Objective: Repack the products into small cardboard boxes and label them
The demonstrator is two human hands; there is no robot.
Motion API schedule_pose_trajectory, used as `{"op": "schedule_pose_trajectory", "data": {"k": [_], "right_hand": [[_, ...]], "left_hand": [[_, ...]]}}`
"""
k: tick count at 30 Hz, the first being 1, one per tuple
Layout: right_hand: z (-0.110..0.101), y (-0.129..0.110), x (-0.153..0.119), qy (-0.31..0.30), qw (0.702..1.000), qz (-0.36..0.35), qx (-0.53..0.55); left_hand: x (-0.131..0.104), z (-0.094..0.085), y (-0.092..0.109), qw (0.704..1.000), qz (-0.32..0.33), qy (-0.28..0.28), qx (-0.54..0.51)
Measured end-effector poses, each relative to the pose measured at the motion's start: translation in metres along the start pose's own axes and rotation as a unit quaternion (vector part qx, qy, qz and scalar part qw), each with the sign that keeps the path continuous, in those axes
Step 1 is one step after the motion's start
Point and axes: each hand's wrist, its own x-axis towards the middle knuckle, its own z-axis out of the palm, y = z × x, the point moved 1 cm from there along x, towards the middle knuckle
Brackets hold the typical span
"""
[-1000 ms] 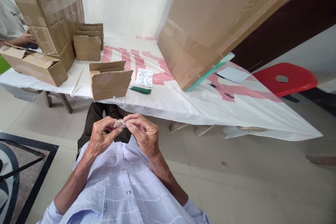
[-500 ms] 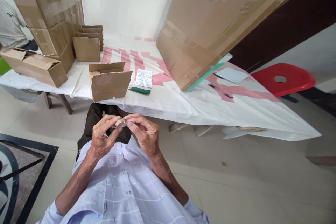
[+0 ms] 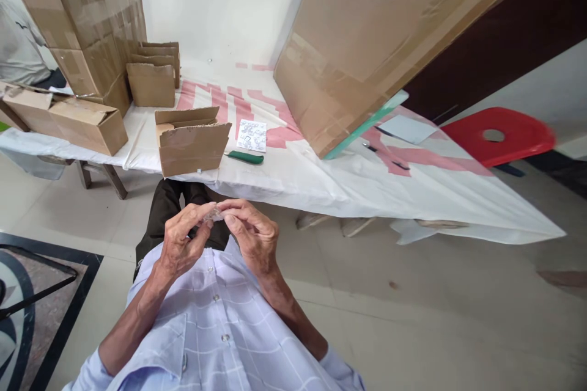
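Note:
My left hand (image 3: 183, 238) and my right hand (image 3: 252, 233) meet above my lap, in front of the table edge. Between their fingertips they pinch a small, clear crumpled piece (image 3: 213, 214), too small to name surely. Beyond them on the table stands a small open cardboard box (image 3: 195, 149). Right of that box lies a green-handled knife (image 3: 246, 157), its handle toward the right. Just behind the knife is a white paper with printed marks (image 3: 252, 135).
Large stacked boxes (image 3: 92, 18) and a long box (image 3: 87, 124) fill the table's left. A big cardboard panel (image 3: 358, 55) leans at right. Beyond the white-covered table (image 3: 367, 192) is a red stool (image 3: 513, 134). A person's sleeve (image 3: 18, 43) shows far left.
The long box at the left has shifted right, and more cardboard shows behind its left end. Between my fingertips the small piece has turned slightly and looks clearer.

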Motion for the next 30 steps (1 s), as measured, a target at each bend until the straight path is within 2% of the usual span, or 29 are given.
{"op": "schedule_pose_trajectory", "data": {"k": [6,13,19,26,30], "right_hand": [[-0.001,0.002,0.000,0.024,1.000,0.002,-0.019],[0.003,0.003,0.002,0.037,0.996,0.071,0.042],[0.007,0.009,0.004,0.007,0.982,0.149,0.118],[0.007,0.009,0.002,0.015,0.980,0.141,0.138],[0.006,0.016,0.002,0.016,0.976,0.171,0.135]], "left_hand": [[0.001,0.001,0.003,1.000,-0.002,-0.006,-0.005],[0.003,0.001,0.006,0.998,-0.015,-0.019,-0.062],[0.004,0.000,0.007,0.996,-0.025,-0.030,-0.074],[0.006,0.000,0.010,0.997,-0.013,-0.029,-0.067],[0.007,-0.001,0.011,0.997,-0.017,-0.038,-0.059]]}}
